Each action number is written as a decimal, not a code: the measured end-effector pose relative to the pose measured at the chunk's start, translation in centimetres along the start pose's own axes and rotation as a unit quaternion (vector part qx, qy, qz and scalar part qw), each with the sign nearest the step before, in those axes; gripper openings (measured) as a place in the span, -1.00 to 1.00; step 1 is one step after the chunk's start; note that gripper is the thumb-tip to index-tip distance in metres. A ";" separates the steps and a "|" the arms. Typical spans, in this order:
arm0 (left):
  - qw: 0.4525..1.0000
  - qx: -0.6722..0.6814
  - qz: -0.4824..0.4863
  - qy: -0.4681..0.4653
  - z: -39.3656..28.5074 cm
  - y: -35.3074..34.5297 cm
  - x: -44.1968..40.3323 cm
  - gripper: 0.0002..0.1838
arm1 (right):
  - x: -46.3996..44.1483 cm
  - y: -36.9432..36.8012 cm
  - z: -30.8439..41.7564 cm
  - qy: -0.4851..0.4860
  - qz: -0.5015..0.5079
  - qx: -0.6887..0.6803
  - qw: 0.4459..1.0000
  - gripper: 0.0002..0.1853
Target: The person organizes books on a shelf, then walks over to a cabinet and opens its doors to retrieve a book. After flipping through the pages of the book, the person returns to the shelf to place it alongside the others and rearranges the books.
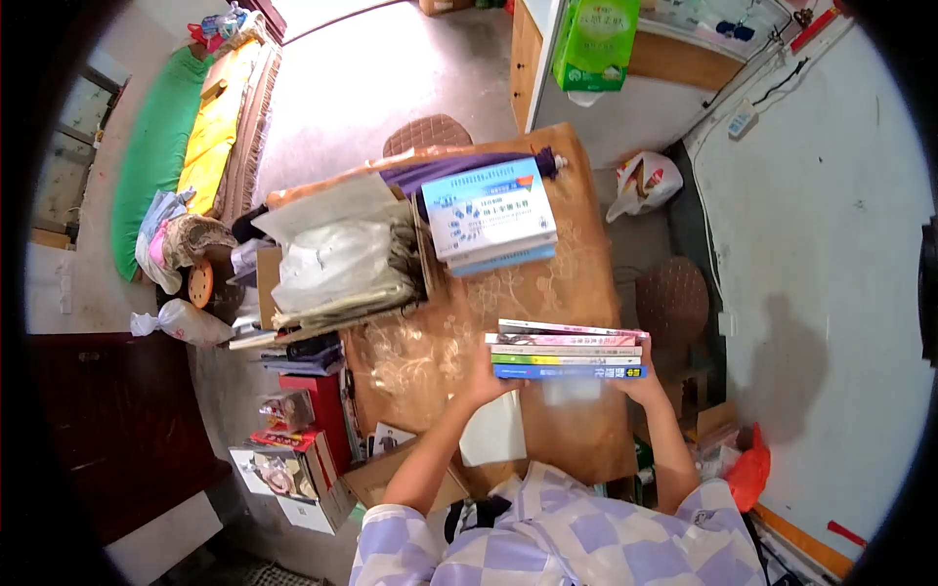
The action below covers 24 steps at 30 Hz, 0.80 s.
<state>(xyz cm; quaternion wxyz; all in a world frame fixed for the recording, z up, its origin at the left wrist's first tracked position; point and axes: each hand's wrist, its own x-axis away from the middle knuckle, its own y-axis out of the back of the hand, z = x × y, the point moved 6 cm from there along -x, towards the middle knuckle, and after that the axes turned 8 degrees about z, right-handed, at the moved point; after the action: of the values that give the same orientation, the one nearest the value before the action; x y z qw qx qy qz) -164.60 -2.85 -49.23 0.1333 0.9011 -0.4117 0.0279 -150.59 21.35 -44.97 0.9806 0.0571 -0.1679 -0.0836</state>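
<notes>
A stack of several books (569, 354) is held level above the brown patterned tablecloth, spines toward me, a blue one at the bottom. My left hand (486, 376) grips its left end and my right hand (645, 379) grips its right end. Both hands are closed round the stack. Beyond it, a white and blue box or pile (491, 217) lies on the table. To the left stands an open cardboard box (267, 286) with a white plastic bag (332, 269) on top of its contents. A white sheet or book (492, 430) lies nearer my body.
The table (576, 430) reaches my body. Boxes (298, 469) stand at its lower left. A round brown stool (672, 296) and a white bag (645, 186) are at the right, by the wall. Green tissue packaging (596, 44) hangs at the top.
</notes>
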 end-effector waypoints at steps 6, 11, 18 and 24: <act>0.999 -0.016 -0.051 0.002 -4.4 3.0 8.6 -0.24 | 3.2 -5.8 3.2 0.174 0.034 0.008 0.984 -0.15; 0.987 -0.106 -0.083 0.088 -1.0 3.7 14.1 -0.28 | 3.7 -10.2 1.3 0.236 0.059 0.056 0.968 -0.27; 0.971 -0.220 -0.088 0.046 -1.0 3.7 13.9 -0.31 | 3.4 -11.3 -1.0 0.137 0.097 0.080 0.983 -0.17; 0.996 -0.062 -0.062 0.026 -0.7 4.2 11.8 -0.34 | 1.7 -11.3 -1.6 0.132 0.150 0.064 0.978 -0.18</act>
<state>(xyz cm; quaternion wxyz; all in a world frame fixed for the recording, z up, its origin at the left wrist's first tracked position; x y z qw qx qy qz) -159.88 -13.93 -45.72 0.2014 0.9137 -0.3524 0.0174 -150.12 10.07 -47.52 0.9898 0.1041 -0.0483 0.0839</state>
